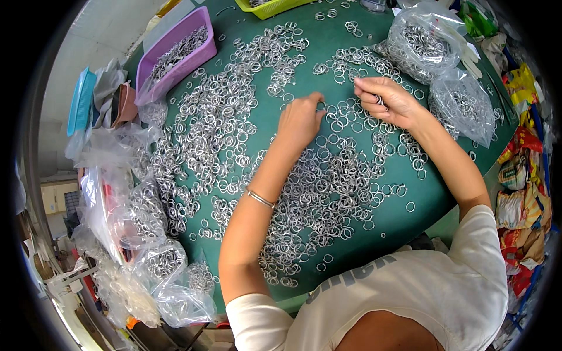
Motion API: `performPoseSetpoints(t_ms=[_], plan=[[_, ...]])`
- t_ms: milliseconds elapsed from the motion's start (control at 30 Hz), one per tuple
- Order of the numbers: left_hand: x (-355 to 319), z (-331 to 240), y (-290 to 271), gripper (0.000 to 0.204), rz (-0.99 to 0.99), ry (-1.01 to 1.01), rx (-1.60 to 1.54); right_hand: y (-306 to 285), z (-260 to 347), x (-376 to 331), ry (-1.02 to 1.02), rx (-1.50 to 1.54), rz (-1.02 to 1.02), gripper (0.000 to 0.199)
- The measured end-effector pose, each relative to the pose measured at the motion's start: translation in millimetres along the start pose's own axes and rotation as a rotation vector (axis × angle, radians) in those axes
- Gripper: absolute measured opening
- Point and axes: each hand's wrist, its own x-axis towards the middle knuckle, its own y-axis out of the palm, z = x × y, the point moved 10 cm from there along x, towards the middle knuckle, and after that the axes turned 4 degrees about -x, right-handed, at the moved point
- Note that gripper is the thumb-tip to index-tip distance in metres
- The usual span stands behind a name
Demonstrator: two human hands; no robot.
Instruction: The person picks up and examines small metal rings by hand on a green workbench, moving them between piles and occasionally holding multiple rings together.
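Note:
Many small silver metal rings (328, 193) lie in loose heaps over a green tabletop (404, 219). My left hand (300, 121) is over the middle of the table, back upward, its fingers bent and thumb close to the forefinger. Whatever its fingertips pinch is too small to make out. To the right, my right hand (386, 100) is turned partly palm-up, with thumb and forefinger pressed together. Metal rings show among its curled fingers. Beneath and between the two hands lies a scatter of rings (339, 117). A bracelet (260, 199) circles my left forearm.
A purple basket (205, 55) of metal pieces stands at the far left, a yellow-green basket (272, 8) at the far edge. Clear plastic bags of rings (424, 47) sit at the far right. More bags (167, 260) line the left edge. Colourful packages (521, 158) hang beyond the right edge.

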Motion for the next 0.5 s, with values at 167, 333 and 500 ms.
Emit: performPoseSetpoints(t_ms=[167,333,500], plan=[[-31.1,28.7,15.6,0.023,0.123,-0.587,-1.431,18.3,32.2,-3.5,-0.443,-1.128,-0.184,0.023],[-71.8,-5.5,0.8,0.028,0.046,-0.6,-2.303,30.9,21.9,-3.1,-0.578,-1.31,-0.26,0.02],[-97.3,-26.9,-14.3,0.039,-0.064,-0.571,-2.29,14.1,15.1,-3.8,-0.294,-0.95,-0.278,0.02]])
